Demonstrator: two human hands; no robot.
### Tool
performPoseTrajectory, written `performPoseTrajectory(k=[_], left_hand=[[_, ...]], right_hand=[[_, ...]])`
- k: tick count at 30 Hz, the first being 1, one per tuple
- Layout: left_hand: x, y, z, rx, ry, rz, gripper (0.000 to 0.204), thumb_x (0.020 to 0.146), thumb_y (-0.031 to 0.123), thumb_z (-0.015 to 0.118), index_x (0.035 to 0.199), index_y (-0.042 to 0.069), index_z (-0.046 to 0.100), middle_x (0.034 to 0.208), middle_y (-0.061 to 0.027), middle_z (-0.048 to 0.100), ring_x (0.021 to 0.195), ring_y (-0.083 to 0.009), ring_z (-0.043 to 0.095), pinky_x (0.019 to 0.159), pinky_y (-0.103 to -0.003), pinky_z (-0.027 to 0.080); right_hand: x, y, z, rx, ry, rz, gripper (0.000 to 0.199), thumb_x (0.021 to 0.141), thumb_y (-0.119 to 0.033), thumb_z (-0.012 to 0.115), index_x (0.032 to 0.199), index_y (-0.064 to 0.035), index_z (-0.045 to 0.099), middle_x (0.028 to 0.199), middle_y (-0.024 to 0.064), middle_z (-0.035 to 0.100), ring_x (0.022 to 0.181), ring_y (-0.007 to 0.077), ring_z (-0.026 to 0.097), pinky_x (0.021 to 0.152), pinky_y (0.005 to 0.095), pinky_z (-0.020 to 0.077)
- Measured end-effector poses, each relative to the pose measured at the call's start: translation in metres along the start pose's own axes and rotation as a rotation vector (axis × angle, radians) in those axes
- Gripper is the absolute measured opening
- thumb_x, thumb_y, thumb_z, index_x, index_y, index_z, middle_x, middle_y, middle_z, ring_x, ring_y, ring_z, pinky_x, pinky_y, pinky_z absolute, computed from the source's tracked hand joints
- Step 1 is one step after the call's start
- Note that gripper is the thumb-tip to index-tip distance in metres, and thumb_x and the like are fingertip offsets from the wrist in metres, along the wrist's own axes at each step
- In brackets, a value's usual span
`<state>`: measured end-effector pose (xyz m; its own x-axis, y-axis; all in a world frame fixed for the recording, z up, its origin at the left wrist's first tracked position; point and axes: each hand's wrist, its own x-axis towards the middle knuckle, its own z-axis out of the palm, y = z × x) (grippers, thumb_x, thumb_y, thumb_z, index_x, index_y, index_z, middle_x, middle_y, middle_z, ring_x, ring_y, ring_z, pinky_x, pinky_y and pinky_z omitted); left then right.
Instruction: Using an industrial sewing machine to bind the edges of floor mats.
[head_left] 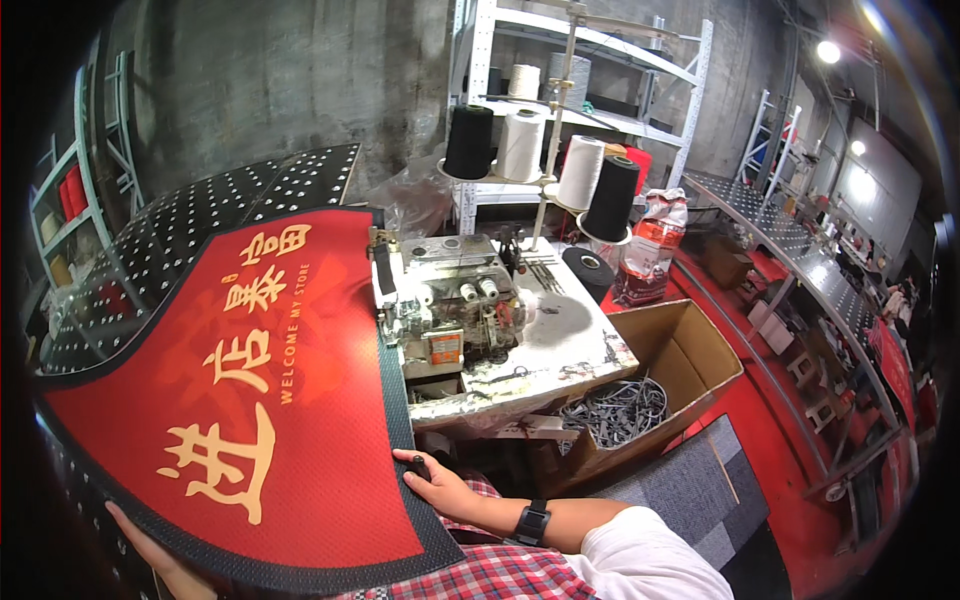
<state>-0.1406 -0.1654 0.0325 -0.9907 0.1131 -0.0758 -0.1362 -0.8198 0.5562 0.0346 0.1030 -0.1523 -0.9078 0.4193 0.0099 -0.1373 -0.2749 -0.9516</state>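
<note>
Red door mat point(260, 390), long axis running away toward the sewing machine point(450, 310), both hands point(440, 485) gripping its near edge.

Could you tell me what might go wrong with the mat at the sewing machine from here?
The mat is large, and only the left hand under its near edge and the right hand at its border hold it, so it could sag or drift off line at the machine. The right hand's fingers could also be drawn close to the machine. The thread cones stand behind it; a swinging mat might snag their threads.
</note>
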Motion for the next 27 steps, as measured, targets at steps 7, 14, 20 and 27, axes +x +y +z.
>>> performPoseTrajectory(k=[7,14,20,27], left_hand=[[0.086,0.029,-0.075,0.362,-0.097,0.078,0.043,0.081,0.034,0.051,0.109,0.001,0.048,0.108,-0.0065,0.053,0.098,-0.0207,0.051,0.086,-0.032,0.038],[0.130,0.004,-0.089,0.477,-0.048,-0.064,0.039,0.081,0.028,0.051,0.107,0.000,0.047,0.107,-0.0122,0.053,0.096,-0.0243,0.053,0.083,-0.036,0.042],[0.175,-0.020,-0.090,0.653,-0.044,-0.022,0.036,0.082,0.024,0.050,0.105,-0.004,0.048,0.104,-0.0130,0.054,0.094,-0.0232,0.053,0.081,-0.035,0.042],[0.223,-0.049,-0.081,1.037,-0.048,0.242,0.040,0.082,0.024,0.051,0.112,-0.002,0.046,0.105,-0.0099,0.054,0.096,-0.0216,0.051,0.085,-0.032,0.037]], right_hand=[[0.000,-0.002,0.001,0.135,0.035,0.098,0.032,0.087,-0.008,0.042,0.119,-0.0055,0.038,0.108,0.0038,0.048,0.095,0.0087,0.046,0.084,0.0228,0.0379],[0.005,-0.005,0.000,-0.029,0.086,0.081,0.025,0.087,-0.011,0.045,0.111,-0.0068,0.046,0.094,0.0015,0.052,0.084,0.0070,0.046,0.076,0.0216,0.0395],[0.007,-0.030,0.005,-0.026,0.157,0.177,0.013,0.087,-0.016,0.046,0.094,-0.0055,0.048,0.064,-0.0026,0.044,0.050,0.0050,0.038,0.042,0.0195,0.0341],[0.010,-0.019,-0.013,0.002,0.154,0.124,0.018,0.088,-0.023,0.046,0.076,-0.0081,0.045,0.055,-0.0030,0.039,0.046,0.0058,0.035,0.042,0.0208,0.0330]])
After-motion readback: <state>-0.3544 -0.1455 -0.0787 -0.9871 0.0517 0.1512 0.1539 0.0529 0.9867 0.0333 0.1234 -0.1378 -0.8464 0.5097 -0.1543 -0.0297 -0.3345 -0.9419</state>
